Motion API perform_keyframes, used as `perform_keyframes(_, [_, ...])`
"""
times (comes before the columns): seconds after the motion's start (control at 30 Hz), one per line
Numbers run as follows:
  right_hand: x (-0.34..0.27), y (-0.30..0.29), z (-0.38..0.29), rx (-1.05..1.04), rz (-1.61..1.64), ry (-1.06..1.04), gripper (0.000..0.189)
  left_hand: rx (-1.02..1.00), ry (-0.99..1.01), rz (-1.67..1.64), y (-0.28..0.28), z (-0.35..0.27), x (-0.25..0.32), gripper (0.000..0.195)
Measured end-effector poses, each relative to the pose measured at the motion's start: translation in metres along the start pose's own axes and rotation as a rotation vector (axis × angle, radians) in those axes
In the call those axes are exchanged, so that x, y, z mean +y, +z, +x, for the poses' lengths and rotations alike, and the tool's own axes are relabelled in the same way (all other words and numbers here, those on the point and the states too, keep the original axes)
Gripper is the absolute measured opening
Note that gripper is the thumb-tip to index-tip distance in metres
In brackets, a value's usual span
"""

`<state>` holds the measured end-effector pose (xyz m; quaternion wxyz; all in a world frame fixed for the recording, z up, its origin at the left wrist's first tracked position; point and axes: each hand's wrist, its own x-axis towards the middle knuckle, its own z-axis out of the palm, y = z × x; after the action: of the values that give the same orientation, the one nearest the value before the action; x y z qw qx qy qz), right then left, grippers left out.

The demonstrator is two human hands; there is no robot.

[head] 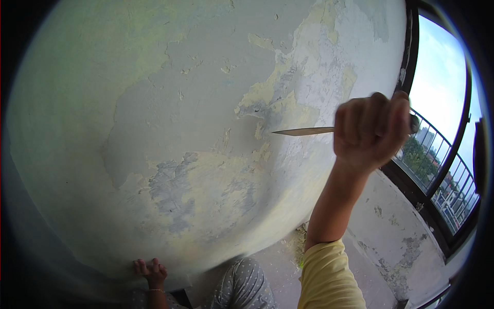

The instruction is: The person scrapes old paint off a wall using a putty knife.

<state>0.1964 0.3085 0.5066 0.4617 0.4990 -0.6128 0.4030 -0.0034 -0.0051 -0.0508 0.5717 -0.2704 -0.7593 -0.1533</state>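
Observation:
My right hand (pixel 368 131) is closed around the handle of a bladed hand tool (pixel 305 131), whose exact kind I cannot tell. A dark handle end shows past the thumb side, and the thin metal blade points left. The blade's tip lies in front of the peeling painted wall (pixel 216 127); whether it touches is not clear. Grey and cream patches show on the wall where paint has come off in ragged-edged areas. Low at the left, my left hand (pixel 152 272) appears to rest against the wall with its fingers apart, holding nothing.
A dark-framed window (pixel 436 89) stands at the right, with a metal railing (pixel 432 135) outside. Under it, the low wall (pixel 397 224) has flaking paint. My bent knee (pixel 247 282) is close to the wall. Light bits lie scattered on the floor (pixel 283 258).

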Motion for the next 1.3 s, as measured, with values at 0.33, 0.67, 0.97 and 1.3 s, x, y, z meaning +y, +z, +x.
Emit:
perform_keyframes(0.33, [-0.012, -0.004, 0.002, -0.109, 0.097, -0.075, 0.034, -0.013, -0.028, 0.038, 0.002, -0.003, -0.003, 0.042])
perform_keyframes(0.67, [0.0, 0.0, -0.008, -0.055, 0.048, -0.012, 0.031, -0.01, -0.01, 0.019, -0.001, -0.004, -0.003, 0.039])
perform_keyframes(0.97, [0.062, 0.035, -0.062, 0.18, 0.215, 0.555, 0.038, 0.023, -0.012, 0.045, -0.004, -0.001, -0.005, 0.04])
perform_keyframes(1.3, [0.027, 0.008, -0.018, 0.061, -0.077, 0.079, 0.032, 0.047, -0.012, 0.047, 0.002, -0.004, -0.006, 0.039])
